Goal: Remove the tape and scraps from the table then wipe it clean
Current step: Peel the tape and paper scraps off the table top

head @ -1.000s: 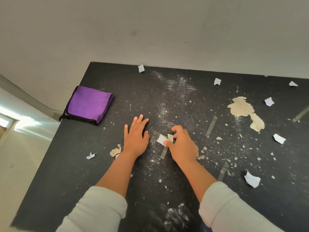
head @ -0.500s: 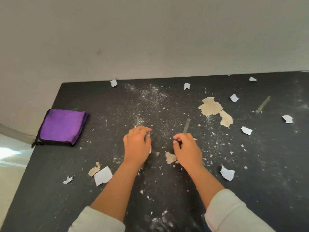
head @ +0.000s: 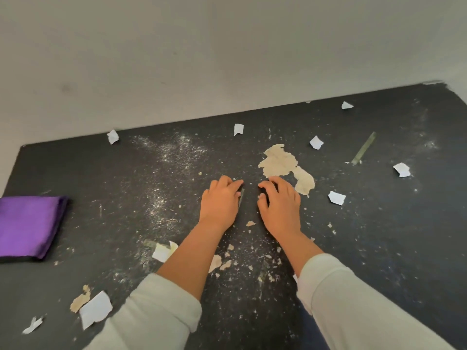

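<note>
Tape strip: a short strip of tape (head: 241, 197) lies on the counter (head: 126, 188) near its middle, showing in the gap between the two hands, right against the left hand's fingertips.
Second tape strip: a longer strip (head: 364, 150) lies toward the counter's far right corner, well apart from both hands.
Paper scraps: white scraps are scattered over the counter; one (head: 336, 198) sits just right of the right hand, one (head: 95, 309) near the front left edge beside the left sleeve (head: 151, 311).
Tan patch: a large tan torn patch (head: 279, 160) lies just beyond the right hand, touching or nearly touching its fingers.
Left hand: the left hand (head: 221, 202) rests on the counter, fingers curled down over the near tape strip; whether it pinches the strip cannot be told.
Right hand: the right hand (head: 279, 204) rests on the counter with fingers bent, tips pressed to the surface, holding nothing visible.
Cloth: a folded purple cloth (head: 29, 227) lies at the counter's left edge.
</note>
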